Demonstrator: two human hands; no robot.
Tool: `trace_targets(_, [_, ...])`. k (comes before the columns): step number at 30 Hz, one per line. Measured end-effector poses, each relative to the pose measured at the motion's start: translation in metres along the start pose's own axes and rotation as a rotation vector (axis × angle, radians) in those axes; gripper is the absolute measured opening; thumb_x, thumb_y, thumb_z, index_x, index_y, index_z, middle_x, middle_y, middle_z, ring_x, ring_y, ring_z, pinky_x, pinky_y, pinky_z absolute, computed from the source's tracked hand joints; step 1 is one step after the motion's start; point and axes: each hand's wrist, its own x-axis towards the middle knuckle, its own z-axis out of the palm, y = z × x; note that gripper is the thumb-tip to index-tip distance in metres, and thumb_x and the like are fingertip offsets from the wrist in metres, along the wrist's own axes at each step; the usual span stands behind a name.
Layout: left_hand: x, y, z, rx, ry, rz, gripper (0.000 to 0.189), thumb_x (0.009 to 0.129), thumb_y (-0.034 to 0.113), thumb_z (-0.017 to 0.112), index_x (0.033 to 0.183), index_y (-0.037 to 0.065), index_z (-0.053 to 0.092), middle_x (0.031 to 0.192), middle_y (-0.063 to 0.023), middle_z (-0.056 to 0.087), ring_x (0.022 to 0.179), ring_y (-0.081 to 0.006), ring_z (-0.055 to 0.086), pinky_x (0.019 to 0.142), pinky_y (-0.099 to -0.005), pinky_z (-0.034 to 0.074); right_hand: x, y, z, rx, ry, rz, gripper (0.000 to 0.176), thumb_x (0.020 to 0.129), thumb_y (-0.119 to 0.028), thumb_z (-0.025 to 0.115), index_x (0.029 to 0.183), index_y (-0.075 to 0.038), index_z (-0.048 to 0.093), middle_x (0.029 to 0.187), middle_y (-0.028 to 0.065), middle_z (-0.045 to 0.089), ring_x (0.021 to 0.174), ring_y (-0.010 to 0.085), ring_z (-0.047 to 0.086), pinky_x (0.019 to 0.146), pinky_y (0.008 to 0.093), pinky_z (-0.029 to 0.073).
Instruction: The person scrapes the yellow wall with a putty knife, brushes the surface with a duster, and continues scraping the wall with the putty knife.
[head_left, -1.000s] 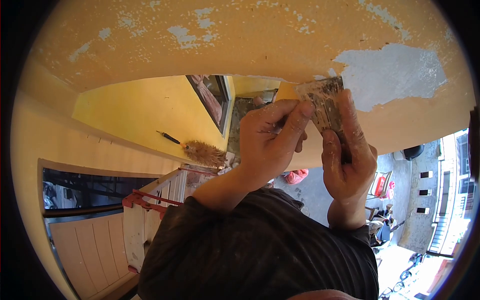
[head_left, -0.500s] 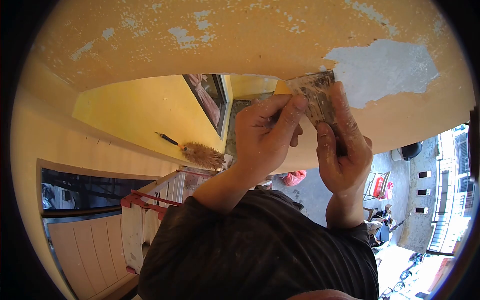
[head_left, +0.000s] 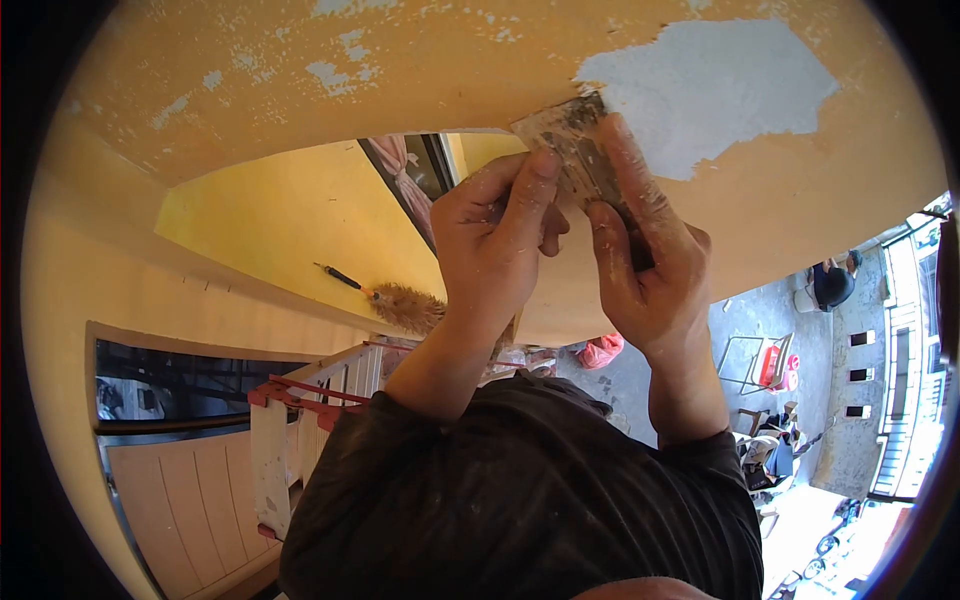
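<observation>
A flat scraper with a worn, paint-smeared blade is held up near the orange-yellow overhead surface. My right hand grips its lower part, with the index finger stretched along the blade's right side and the thumb below. The left edge of the blade is pinched by my left hand, thumb in front and the other fingers curled. White specks dust both hands. Just beyond the blade's upper corner lies a bare white patch with ragged paint edges. The scraper's handle end is hidden in my right palm.
A stepladder with red fittings stands at the left. A brown duster lies on the ledge by a curtained window. Down on the floor are a pink bag, a metal frame with a red item, and assorted clutter.
The view has shifted, so my hands, the scraper and the white patch all appear higher and further left. Both hands keep the same hold on the scraper.
</observation>
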Motion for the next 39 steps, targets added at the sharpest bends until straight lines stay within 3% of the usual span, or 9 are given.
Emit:
trace_targets(7, [-0.005, 0.001, 0.005, 0.08, 0.042, -0.024, 0.023, 0.092, 0.019, 0.062, 0.088, -0.004, 0.065, 0.053, 0.0004, 0.046, 0.044, -0.0076, 0.041, 0.046, -0.0234, 0.037, -0.003, 0.006, 0.0, -0.04, 0.067, -0.109, 0.056, 0.081, 0.006, 0.058, 0.135, -0.008, 0.05, 0.09, 0.0187, 0.068, 0.063, 0.0257, 0.064, 0.059, 0.0321, 0.051])
trace_targets(9, [-0.004, -0.001, 0.003, 0.076, 0.012, -0.006, 0.026, 0.091, 0.021, 0.064, 0.09, -0.005, 0.066, 0.058, -0.0031, 0.056, 0.047, -0.007, 0.051, 0.043, -0.0202, 0.037, -0.002, 0.004, -0.001, -0.064, 0.036, -0.102, 0.054, 0.081, 0.012, 0.052, 0.134, 0.002, 0.047, 0.107, 0.0162, 0.068, 0.064, 0.0063, 0.053, 0.059, 0.0234, 0.047])
trace_targets(16, [0.001, 0.003, 0.007, 0.064, 0.043, -0.02, 0.024, 0.092, 0.019, 0.062, 0.086, -0.004, 0.064, 0.052, 0.0015, 0.044, 0.045, -0.0073, 0.04, 0.046, -0.0241, 0.037, 0.003, 0.005, -0.001, -0.013, 0.001, -0.096, 0.055, 0.081, 0.012, 0.052, 0.135, 0.002, 0.046, 0.108, 0.017, 0.067, 0.064, 0.0067, 0.054, 0.059, 0.0228, 0.047])
trace_targets(18, [0.002, 0.001, 0.004, -0.009, 0.02, -0.011, 0.026, 0.09, 0.022, 0.065, 0.09, -0.005, 0.066, 0.059, -0.003, 0.057, 0.047, -0.0069, 0.05, 0.043, -0.0202, 0.037, 0.005, 0.005, 0.002, 0.015, 0.06, -0.11, 0.056, 0.082, 0.006, 0.057, 0.135, -0.009, 0.05, 0.099, 0.0209, 0.067, 0.065, 0.0265, 0.067, 0.06, 0.0317, 0.051])
trace_targets(25, [-0.002, 0.0, 0.005, 0.022, 0.045, 0.054, 0.026, 0.091, 0.02, 0.065, 0.089, -0.005, 0.066, 0.058, -0.0026, 0.056, 0.047, -0.0067, 0.051, 0.043, -0.0198, 0.037, 0.002, 0.003, -0.004, -0.073, -0.041, -0.04, 0.055, 0.082, 0.004, 0.058, 0.135, -0.009, 0.049, 0.101, 0.0196, 0.067, 0.066, 0.0272, 0.066, 0.061, 0.0312, 0.051])
trace_targets(28, [-0.005, -0.002, 0.008, 0.043, 0.031, 0.041, 0.025, 0.09, 0.02, 0.066, 0.089, -0.005, 0.066, 0.058, -0.0023, 0.056, 0.048, -0.0064, 0.051, 0.043, -0.0195, 0.037, 0.001, 0.012, -0.002, -0.065, 0.1, -0.233, 0.055, 0.081, 0.005, 0.058, 0.134, -0.008, 0.05, 0.102, 0.0187, 0.067, 0.067, 0.0266, 0.066, 0.062, 0.0313, 0.052])
trace_targets(30, [-0.005, 0.0, 0.012, 0.093, 0.055, -0.007, 0.023, 0.091, 0.019, 0.064, 0.088, -0.004, 0.064, 0.052, -0.0003, 0.047, 0.044, -0.0085, 0.044, 0.044, -0.023, 0.036, -0.001, 0.007, -0.006, -0.093, 0.016, -0.148, 0.053, 0.081, 0.011, 0.053, 0.134, 0.003, 0.047, 0.112, 0.0205, 0.065, 0.082, 0.0144, 0.065, 0.07, 0.0258, 0.05])
trace_targets(37, [0.002, 0.001, 0.01, 0.025, 0.053, 0.002, 0.023, 0.091, 0.018, 0.063, 0.087, -0.004, 0.064, 0.053, -0.0006, 0.048, 0.045, -0.0089, 0.045, 0.044, -0.0231, 0.036, 0.006, 0.005, 0.001, -0.023, 0.054, -0.139, 0.053, 0.082, 0.012, 0.052, 0.133, 0.002, 0.048, 0.114, 0.0202, 0.064, 0.082, 0.0129, 0.065, 0.069, 0.0249, 0.05])
trace_targets(39, [0.001, -0.004, 0.006, -0.011, 0.018, 0.036, 0.026, 0.091, 0.022, 0.064, 0.09, -0.004, 0.066, 0.058, -0.0031, 0.057, 0.047, -0.0065, 0.05, 0.043, -0.0197, 0.037, 0.005, 0.005, 0.002, -0.015, 0.09, -0.116, 0.053, 0.081, 0.006, 0.058, 0.132, -0.007, 0.052, 0.096, 0.0182, 0.068, 0.066, 0.0267, 0.067, 0.061, 0.0325, 0.052])
